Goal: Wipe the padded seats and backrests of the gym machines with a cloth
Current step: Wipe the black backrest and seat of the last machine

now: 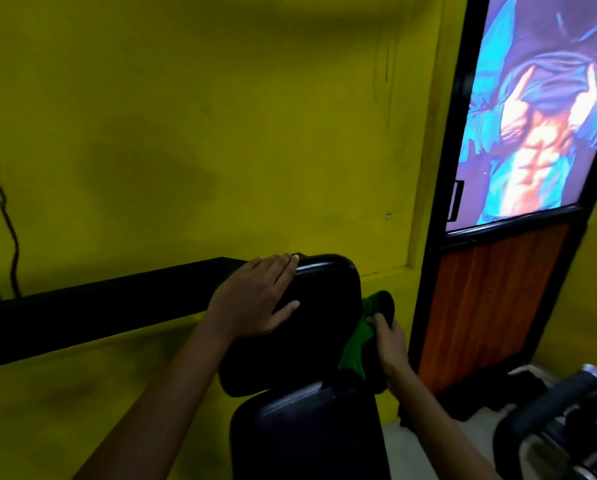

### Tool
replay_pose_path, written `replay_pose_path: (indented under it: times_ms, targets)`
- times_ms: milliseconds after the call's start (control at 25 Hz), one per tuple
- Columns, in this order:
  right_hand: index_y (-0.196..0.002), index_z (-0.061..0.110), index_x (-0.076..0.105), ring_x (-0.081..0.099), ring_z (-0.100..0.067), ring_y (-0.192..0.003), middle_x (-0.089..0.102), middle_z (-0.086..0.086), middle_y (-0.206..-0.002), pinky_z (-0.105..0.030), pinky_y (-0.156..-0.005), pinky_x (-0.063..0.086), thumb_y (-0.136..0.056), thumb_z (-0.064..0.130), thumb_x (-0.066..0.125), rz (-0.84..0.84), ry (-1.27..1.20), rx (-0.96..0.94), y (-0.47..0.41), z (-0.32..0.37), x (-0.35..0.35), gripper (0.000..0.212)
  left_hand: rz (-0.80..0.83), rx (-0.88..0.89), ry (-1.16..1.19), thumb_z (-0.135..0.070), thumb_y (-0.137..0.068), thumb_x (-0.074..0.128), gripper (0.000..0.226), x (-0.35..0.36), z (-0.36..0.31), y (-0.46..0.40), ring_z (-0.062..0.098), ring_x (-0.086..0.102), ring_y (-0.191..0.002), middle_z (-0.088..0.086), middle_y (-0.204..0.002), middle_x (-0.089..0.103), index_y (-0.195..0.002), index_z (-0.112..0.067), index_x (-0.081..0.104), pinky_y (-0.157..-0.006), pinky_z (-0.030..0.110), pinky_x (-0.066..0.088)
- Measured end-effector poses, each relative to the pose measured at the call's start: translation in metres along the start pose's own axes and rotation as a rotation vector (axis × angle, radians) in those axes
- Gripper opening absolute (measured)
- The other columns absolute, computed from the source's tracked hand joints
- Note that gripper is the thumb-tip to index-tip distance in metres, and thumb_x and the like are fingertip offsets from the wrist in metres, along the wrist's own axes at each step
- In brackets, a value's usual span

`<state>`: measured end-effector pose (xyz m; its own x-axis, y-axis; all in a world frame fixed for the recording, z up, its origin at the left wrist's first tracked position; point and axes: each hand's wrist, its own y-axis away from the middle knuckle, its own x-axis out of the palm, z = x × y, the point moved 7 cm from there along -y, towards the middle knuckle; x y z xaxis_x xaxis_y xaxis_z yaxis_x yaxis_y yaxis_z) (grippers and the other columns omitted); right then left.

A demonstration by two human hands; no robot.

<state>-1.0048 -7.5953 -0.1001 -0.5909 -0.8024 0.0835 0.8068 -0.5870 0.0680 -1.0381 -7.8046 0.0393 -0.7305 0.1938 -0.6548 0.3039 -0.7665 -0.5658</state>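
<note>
Backrest (310, 306): black pad, tilted above the seat (307, 431).
Left hand (255, 299): my fingers lie flat on its top left corner.
Right hand (390, 344): my grip pinches the green cloth (354, 351) at its right edge.

Left hand (255, 299) flat on black backrest (310, 317), right hand (388, 344) gripping green cloth (354, 348) at its side

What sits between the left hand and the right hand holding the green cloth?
In the head view, the black padded backrest lies between them: the left hand rests flat on its top left, the right hand grips the green cloth at its right edge.
</note>
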Motion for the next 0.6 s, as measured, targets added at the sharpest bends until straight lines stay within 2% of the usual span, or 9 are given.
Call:
replay_pose_path:
  times_ms: [80,200,280,360,400,480,520,600]
  targets:
    - [-0.101,0.01,0.059,0.059,-0.031,-0.09,0.061,-0.016,-0.099,-0.039,-0.074,0.045,-0.097,0.018,0.046,-0.007,-0.012,-0.026,-0.008,0.022,0.003,0.016,-0.012,0.011,-0.026,-0.05,-0.09,0.036,0.069,-0.001,-0.002,0.0,0.029,0.061,-0.109,0.017,-0.124,0.061,-0.131,0.003,0.052,-0.09,0.036,0.05]
    - [-0.096,0.017,0.061,0.057,-0.025,-0.092,0.061,-0.008,-0.097,-0.033,-0.073,0.042,-0.087,0.026,0.054,-0.007,0.021,-0.273,-0.022,0.104,0.024,0.015,-0.006,0.008,-0.011,-0.051,-0.091,0.036,0.07,0.002,-0.001,0.0,0.03,0.059,-0.112,0.018,-0.127,0.059,-0.134,0.003,0.049,-0.092,0.037,0.049]
    - [-0.102,0.021,0.063,0.057,-0.018,-0.092,0.063,-0.003,-0.101,-0.033,-0.076,0.043,-0.075,0.036,0.052,0.047,0.18,-0.454,-0.025,0.134,0.041,0.033,0.0,0.001,-0.001,-0.051,-0.092,0.037,0.07,0.004,0.0,0.0,0.031,0.057,-0.115,0.018,-0.13,0.056,-0.136,0.002,0.046,-0.094,0.038,0.048]
    - [-0.114,0.014,0.062,0.056,-0.016,-0.096,0.063,-0.002,-0.107,-0.032,-0.078,0.044,-0.076,0.036,0.052,0.016,0.186,-0.504,-0.025,0.123,0.038,0.045,0.008,0.004,0.009,-0.051,-0.092,0.037,0.07,0.005,0.001,0.001,0.03,0.056,-0.116,0.018,-0.131,0.056,-0.136,0.002,0.046,-0.094,0.037,0.047]
    - [-0.114,0.011,0.06,0.056,-0.017,-0.096,0.063,-0.003,-0.104,-0.032,-0.078,0.044,-0.08,0.031,0.053,-0.016,0.09,-0.462,-0.024,0.104,0.03,0.04,0.001,0.002,0.005,-0.051,-0.091,0.038,0.07,0.004,0.001,0.001,0.03,0.057,-0.116,0.018,-0.13,0.057,-0.135,0.002,0.047,-0.093,0.037,0.047]
    - [-0.103,0.009,0.058,0.056,-0.023,-0.091,0.06,-0.003,-0.09,-0.034,-0.074,0.042,-0.091,0.019,0.053,-0.08,-0.077,-0.277,-0.018,0.046,0.011,0.016,-0.011,-0.002,-0.006,-0.051,-0.091,0.038,0.069,0.003,0.001,0.001,0.03,0.057,-0.115,0.017,-0.129,0.057,-0.135,0.002,0.048,-0.092,0.036,0.047]
    - [-0.101,0.008,0.056,0.056,-0.026,-0.088,0.058,-0.004,-0.086,-0.035,-0.073,0.041,-0.095,0.015,0.049,-0.095,-0.089,-0.176,-0.009,0.014,0.002,0.012,-0.003,0.0,-0.007,-0.051,-0.091,0.037,0.069,0.003,0.0,0.001,0.03,0.057,-0.115,0.017,-0.129,0.057,-0.135,0.002,0.048,-0.092,0.036,0.047]
    - [-0.108,0.007,0.054,0.056,-0.031,-0.09,0.057,-0.007,-0.09,-0.036,-0.07,0.042,-0.099,0.015,0.043,-0.015,-0.063,-0.048,0.006,-0.031,-0.005,0.017,0.008,-0.005,-0.016,-0.051,-0.092,0.036,0.069,0.005,0.001,0.001,0.029,0.057,-0.116,0.017,-0.129,0.057,-0.136,0.002,0.047,-0.092,0.036,0.047]
